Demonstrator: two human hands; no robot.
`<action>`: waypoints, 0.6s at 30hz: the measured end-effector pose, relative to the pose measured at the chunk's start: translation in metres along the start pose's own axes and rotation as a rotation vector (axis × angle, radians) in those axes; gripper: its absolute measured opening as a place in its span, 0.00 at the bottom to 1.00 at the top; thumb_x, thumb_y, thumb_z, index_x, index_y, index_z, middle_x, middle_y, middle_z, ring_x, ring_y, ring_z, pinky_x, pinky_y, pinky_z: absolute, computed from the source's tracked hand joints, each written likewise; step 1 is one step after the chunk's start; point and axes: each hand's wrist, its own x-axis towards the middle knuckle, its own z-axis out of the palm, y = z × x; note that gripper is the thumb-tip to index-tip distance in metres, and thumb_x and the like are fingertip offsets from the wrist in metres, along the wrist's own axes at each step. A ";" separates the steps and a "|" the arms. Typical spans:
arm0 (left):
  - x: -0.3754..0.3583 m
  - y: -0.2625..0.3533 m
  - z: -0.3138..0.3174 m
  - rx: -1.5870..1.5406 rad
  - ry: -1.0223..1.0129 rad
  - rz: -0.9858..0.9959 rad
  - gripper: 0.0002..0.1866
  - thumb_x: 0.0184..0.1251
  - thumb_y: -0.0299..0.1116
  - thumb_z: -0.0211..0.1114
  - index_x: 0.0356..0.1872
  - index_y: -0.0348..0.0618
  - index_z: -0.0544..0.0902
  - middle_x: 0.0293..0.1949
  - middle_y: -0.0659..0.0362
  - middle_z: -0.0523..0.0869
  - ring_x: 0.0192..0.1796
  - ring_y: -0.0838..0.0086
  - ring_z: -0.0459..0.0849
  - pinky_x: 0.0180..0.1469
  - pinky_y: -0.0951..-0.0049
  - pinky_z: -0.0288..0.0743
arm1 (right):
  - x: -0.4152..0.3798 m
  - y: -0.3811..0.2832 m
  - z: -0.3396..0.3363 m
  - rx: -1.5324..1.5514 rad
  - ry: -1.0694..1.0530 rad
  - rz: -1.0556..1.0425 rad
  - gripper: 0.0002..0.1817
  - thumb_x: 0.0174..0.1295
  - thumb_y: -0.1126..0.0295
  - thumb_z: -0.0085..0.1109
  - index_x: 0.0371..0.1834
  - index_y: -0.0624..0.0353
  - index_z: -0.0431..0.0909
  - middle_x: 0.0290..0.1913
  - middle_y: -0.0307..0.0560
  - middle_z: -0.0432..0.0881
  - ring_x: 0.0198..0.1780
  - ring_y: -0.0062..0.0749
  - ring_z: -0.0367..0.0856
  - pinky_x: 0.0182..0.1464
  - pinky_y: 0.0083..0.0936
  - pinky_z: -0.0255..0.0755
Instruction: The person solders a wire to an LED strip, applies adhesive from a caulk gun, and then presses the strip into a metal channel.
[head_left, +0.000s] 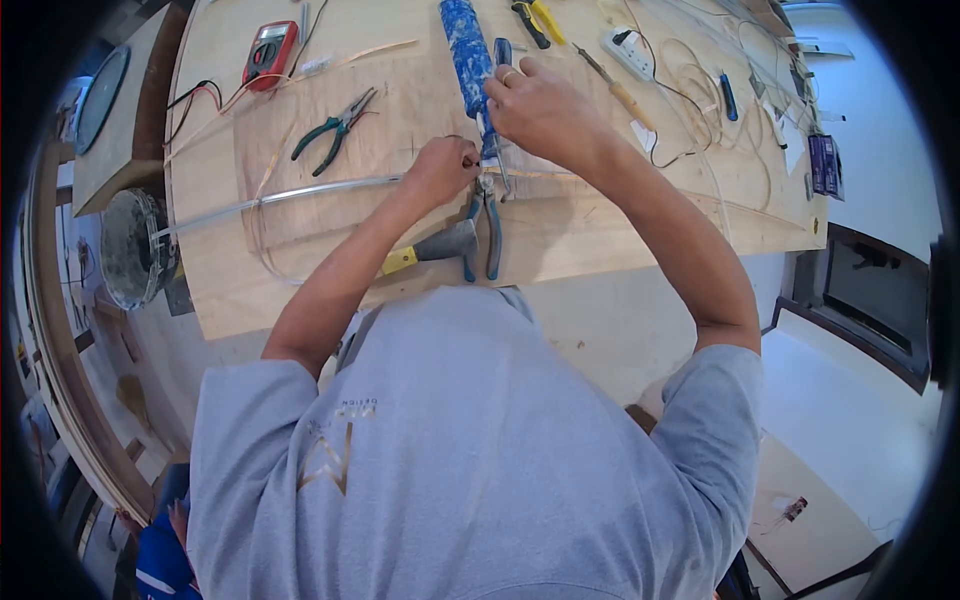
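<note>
My left hand [442, 170] is closed, its fingertips pinched together by the end of a thin shiny metal strip [300, 190]. What those fingers hold is too small to tell. My right hand [540, 108] is curled shut beside a long blue tube with white smears [464, 48]; its grip is hidden. A blue handle [502, 50] shows just beyond the right fingers. Below both hands lie blue-handled pliers [492, 235], jaws toward the fingers. A dark-headed tool with a yellow handle [400, 261] rests left of these pliers.
On the wooden table [600, 225] lie green-handled pliers [335, 130], a red multimeter [270, 52], a soldering iron [620, 92], a white power strip [627, 52] and a blue screwdriver [728, 97]. Loose wires run across the right side. A purple box [825, 165] is at the right edge.
</note>
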 end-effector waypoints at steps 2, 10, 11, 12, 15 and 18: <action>0.001 0.000 0.001 0.002 0.000 0.014 0.09 0.58 0.31 0.73 0.35 0.34 0.88 0.35 0.46 0.89 0.37 0.56 0.89 0.42 0.63 0.81 | 0.002 0.000 -0.001 -0.028 -0.006 -0.006 0.05 0.50 0.70 0.63 0.23 0.51 0.89 0.38 0.40 0.85 0.49 0.33 0.82 0.52 0.29 0.72; 0.002 0.002 0.000 -0.034 -0.036 -0.060 0.12 0.59 0.33 0.72 0.39 0.34 0.88 0.37 0.46 0.90 0.41 0.55 0.90 0.46 0.61 0.82 | -0.003 -0.014 -0.003 -0.021 -0.072 -0.004 0.05 0.53 0.72 0.61 0.26 0.58 0.86 0.40 0.42 0.83 0.50 0.33 0.81 0.52 0.29 0.72; 0.002 0.002 -0.001 -0.019 -0.042 -0.059 0.12 0.59 0.33 0.72 0.39 0.34 0.88 0.37 0.46 0.90 0.41 0.55 0.90 0.47 0.61 0.82 | -0.003 -0.016 -0.001 -0.022 -0.068 -0.007 0.05 0.53 0.72 0.61 0.26 0.58 0.86 0.40 0.42 0.83 0.50 0.32 0.81 0.52 0.29 0.72; 0.002 0.003 -0.002 -0.003 -0.048 -0.056 0.13 0.59 0.33 0.72 0.40 0.34 0.88 0.37 0.46 0.90 0.41 0.55 0.90 0.47 0.61 0.82 | -0.003 -0.017 -0.001 -0.025 -0.065 -0.008 0.05 0.53 0.72 0.61 0.26 0.59 0.86 0.40 0.42 0.83 0.50 0.32 0.81 0.52 0.29 0.72; 0.002 -0.004 0.003 0.000 -0.001 0.005 0.11 0.59 0.35 0.71 0.36 0.37 0.87 0.34 0.47 0.89 0.39 0.53 0.88 0.45 0.59 0.82 | -0.003 -0.019 -0.002 -0.053 -0.036 0.001 0.06 0.53 0.69 0.62 0.26 0.53 0.89 0.38 0.41 0.84 0.49 0.34 0.81 0.52 0.29 0.70; 0.003 -0.001 0.001 0.013 -0.027 -0.013 0.12 0.58 0.34 0.71 0.38 0.36 0.88 0.36 0.47 0.90 0.40 0.54 0.89 0.47 0.60 0.82 | -0.004 -0.020 -0.004 -0.038 -0.067 0.032 0.06 0.53 0.72 0.61 0.27 0.60 0.86 0.39 0.41 0.83 0.49 0.32 0.80 0.52 0.28 0.71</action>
